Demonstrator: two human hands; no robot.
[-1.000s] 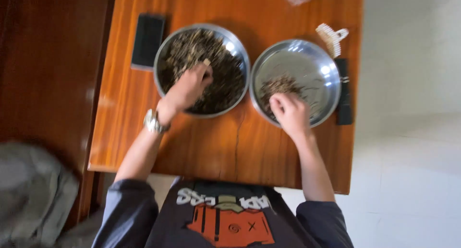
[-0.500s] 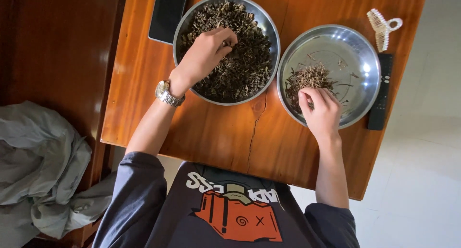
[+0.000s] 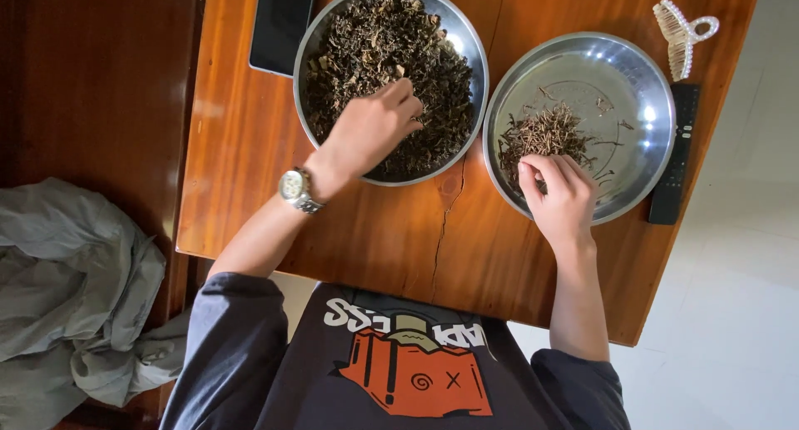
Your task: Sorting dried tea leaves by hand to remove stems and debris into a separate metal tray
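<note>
A large steel bowl (image 3: 310, 55) on the wooden table holds a heap of dark dried leaves (image 3: 366, 39). My left hand (image 3: 370, 130), with a wristwatch (image 3: 296, 188) on its wrist, reaches into this heap, its fingertips bunched among the leaves. To the right stands a second steel bowl (image 3: 632, 72) with a small pile of thin brown stems (image 3: 545, 134). My right hand (image 3: 559, 198) rests over this bowl's near rim. Its fingers are curled at the edge of the stem pile, and what they hold is hidden.
A dark phone (image 3: 281, 22) lies left of the leaf bowl. A white hair claw (image 3: 678, 34) and a black remote (image 3: 676, 155) lie at the table's right edge. A crack (image 3: 441, 230) runs through the tabletop (image 3: 241, 147). Grey cloth (image 3: 66, 288) is heaped at the lower left.
Both hands stay at their bowls. My left hand has shifted toward the near side of the leaf heap; my right hand has closed in on the stem pile. The view has moved closer.
</note>
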